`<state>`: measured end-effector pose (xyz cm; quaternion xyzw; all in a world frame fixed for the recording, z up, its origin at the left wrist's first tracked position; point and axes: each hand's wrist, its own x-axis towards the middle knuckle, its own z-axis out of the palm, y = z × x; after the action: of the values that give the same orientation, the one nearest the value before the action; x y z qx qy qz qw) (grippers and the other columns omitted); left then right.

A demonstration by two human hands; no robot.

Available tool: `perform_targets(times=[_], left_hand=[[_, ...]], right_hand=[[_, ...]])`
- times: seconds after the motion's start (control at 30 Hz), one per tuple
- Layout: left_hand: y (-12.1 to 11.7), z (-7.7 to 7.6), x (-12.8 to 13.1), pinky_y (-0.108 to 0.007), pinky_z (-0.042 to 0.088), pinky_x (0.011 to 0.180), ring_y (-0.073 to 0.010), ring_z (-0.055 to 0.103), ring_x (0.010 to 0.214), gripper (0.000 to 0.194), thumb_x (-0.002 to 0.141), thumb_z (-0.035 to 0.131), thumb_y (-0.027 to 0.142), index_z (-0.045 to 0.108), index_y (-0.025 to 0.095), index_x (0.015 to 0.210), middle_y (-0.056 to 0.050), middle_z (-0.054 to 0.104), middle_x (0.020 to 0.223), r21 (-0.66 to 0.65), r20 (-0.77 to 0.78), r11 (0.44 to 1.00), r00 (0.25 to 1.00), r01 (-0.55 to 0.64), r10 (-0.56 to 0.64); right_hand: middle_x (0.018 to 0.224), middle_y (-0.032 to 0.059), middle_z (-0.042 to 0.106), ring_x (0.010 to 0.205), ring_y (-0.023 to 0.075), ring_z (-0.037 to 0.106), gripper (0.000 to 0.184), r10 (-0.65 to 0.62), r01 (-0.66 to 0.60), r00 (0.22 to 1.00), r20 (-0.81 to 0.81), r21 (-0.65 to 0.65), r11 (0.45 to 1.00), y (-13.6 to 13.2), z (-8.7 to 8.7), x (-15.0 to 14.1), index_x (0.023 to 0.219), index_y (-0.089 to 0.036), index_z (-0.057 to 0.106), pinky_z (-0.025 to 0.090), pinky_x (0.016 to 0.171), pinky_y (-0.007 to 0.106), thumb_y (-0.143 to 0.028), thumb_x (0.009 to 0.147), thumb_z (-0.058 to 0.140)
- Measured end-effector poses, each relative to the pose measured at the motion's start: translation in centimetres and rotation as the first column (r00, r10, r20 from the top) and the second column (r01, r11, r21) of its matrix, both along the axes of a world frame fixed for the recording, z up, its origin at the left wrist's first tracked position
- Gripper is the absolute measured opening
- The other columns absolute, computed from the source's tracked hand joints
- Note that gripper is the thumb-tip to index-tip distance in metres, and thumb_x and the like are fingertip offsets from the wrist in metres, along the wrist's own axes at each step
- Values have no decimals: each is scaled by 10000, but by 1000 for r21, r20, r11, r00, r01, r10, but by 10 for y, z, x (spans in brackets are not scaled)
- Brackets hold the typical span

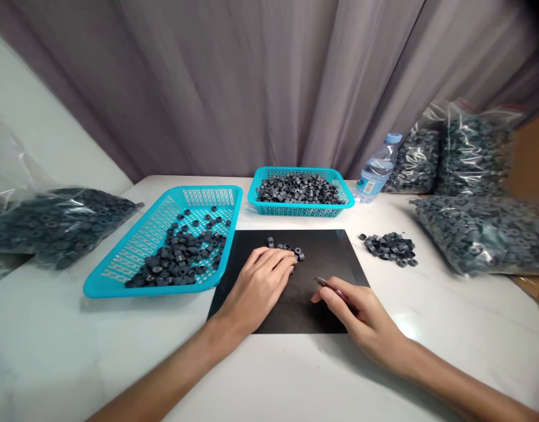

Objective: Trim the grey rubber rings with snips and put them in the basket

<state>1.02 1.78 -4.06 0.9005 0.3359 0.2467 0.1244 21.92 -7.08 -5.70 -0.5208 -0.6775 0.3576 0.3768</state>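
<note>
Black mat (pixel 308 316) at the centre of the dial, lying on a white, grey-veined table (pixel 269 375); near its 12 o'clock edge sit small dark grey ring pieces (pixel 298 252), some partly covered by the left hand (pixel 263 275), palm down, its fingers close together and reaching towards 2 o'clock; the fingertips are partly hidden, so I cannot tell whether they grip a piece; the right hand (pixel 352 305), on the mat's 4 o'clock side, pinches a slim dark pen-like tool (pixel 339 292) between thumb and fingers, its tip pointing to 10 o'clock, apart from the pieces; at 10 o'clock a large turquoise basket (pixel 97 289) holds a scatter of similar pieces; at 12 a smaller basket (pixel 301 209) is fuller; at 1 o'clock stands a clear water bottle (pixel 376 170); between 2 and 3 a loose pile (pixel 390 247) lies on the table, with a bulging clear bag (pixel 489 234) of such pieces beyond it; another bag (pixel 62 225) lies past the large basket, between 9 and 10
</note>
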Motion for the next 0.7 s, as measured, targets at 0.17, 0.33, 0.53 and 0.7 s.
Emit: perform_targets(times=[0.17, 0.33, 0.53, 0.7], left_hand=[[-1, -3, -3, -409, 433, 1007, -250, 621, 1074, 243, 1026, 475, 171, 659, 207, 1180, -87, 677, 1159, 56, -7, 996, 998, -67, 67], [-1, -4, -6, -384, 460, 1004, -231, 625, 1061, 172, 1000, 515, 182, 656, 228, 1088, -68, 628, 1115, -67, 113, 990, 985, -123, 130], [-3, 3, -4, -354, 472, 984, -227, 647, 1059, 109, 958, 574, 192, 675, 234, 950, -56, 681, 1067, -192, 290, 975, 942, -116, 169], [-9, 15, -3, -338, 502, 932, -219, 685, 998, 117, 929, 668, 321, 685, 206, 942, -63, 748, 1044, -665, 497, 744, 786, 73, 368]], right_hand=[[637, -41, 422, 565, 109, 382, 415, -4, 4, 1000, 1, 2, 1000, 0, 2, 1, 912, -177, 676, 327, 544, 237, -457, 1072, 413], [643, -36, 437, 570, 114, 400, 425, -2, 2, 1000, 5, -5, 1000, 0, 2, 0, 908, -177, 673, 335, 547, 241, -470, 1070, 410], [627, -36, 419, 555, 116, 387, 438, -5, 5, 1000, 10, 5, 1000, 0, 4, 0, 904, -178, 677, 325, 532, 248, -476, 1070, 403], [632, -36, 422, 557, 117, 380, 438, 0, 0, 1000, 3, -7, 1000, 0, 2, 1, 915, -175, 673, 322, 538, 250, -480, 1070, 400]])
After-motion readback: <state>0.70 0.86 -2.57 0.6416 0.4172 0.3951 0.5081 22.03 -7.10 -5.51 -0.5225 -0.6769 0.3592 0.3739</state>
